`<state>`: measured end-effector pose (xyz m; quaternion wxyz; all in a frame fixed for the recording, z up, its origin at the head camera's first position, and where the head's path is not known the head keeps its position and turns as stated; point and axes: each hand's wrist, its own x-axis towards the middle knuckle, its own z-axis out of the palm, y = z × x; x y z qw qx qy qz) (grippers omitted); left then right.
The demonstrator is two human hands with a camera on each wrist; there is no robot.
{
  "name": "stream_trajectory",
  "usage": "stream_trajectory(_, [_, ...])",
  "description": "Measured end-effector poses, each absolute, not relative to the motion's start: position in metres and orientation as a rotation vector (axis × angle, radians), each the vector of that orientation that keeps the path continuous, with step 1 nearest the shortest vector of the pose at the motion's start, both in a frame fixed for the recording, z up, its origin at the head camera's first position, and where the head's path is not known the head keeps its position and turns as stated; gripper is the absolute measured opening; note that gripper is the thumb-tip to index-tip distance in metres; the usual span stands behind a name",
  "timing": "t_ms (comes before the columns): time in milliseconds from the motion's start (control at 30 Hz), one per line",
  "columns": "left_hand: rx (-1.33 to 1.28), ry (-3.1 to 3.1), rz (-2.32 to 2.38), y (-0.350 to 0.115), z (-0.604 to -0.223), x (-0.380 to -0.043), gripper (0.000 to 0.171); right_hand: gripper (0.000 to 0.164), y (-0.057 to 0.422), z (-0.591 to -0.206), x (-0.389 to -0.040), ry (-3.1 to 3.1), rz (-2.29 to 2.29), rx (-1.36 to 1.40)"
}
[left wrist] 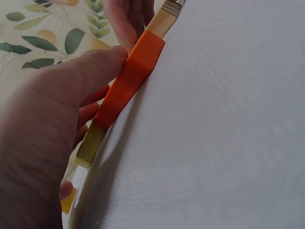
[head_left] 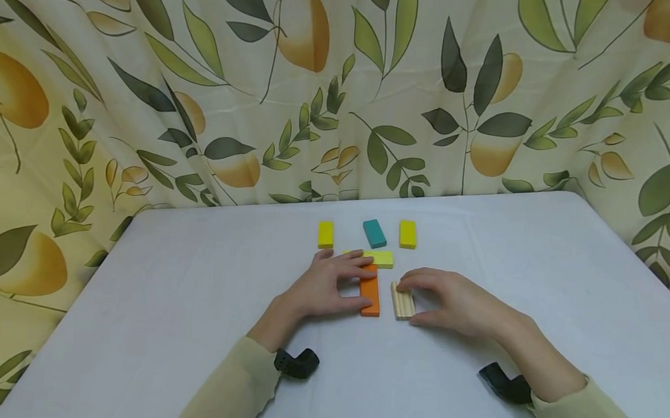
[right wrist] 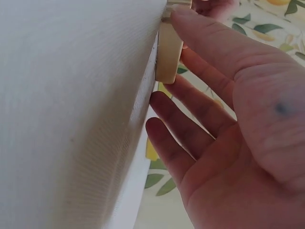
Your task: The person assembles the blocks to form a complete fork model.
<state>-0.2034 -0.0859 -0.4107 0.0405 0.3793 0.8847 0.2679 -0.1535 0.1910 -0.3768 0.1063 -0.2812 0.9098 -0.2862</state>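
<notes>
On the white table, an orange block point(head_left: 370, 294) lies lengthwise under my left hand point(head_left: 326, 284). The thumb touches its near end and the fingers reach over its far end, where a yellow-green block point(head_left: 383, 259) lies crosswise. Just to the right is a ridged, unpainted wooden block point(head_left: 403, 303). My right hand point(head_left: 456, 302) pinches that wooden block, index finger at its far end and thumb at its near right corner. In the left wrist view, the left thumb rests on the top edge of the orange block point(left wrist: 126, 78).
Behind the hands lie a yellow block point(head_left: 325, 234) on the left, a teal block point(head_left: 375, 234) in the middle and another yellow block point(head_left: 407, 234) on the right. A leaf-and-fruit patterned curtain point(head_left: 341, 96) hangs behind the white table point(head_left: 164, 326).
</notes>
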Motion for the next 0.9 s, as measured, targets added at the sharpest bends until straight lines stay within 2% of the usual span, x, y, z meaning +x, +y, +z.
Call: stream_trajectory(900, [1.153, 2.736, 0.796, -0.083, -0.411, -0.208, 0.048, 0.043, 0.182, -0.369, -0.145, 2.701, -0.986, -0.829])
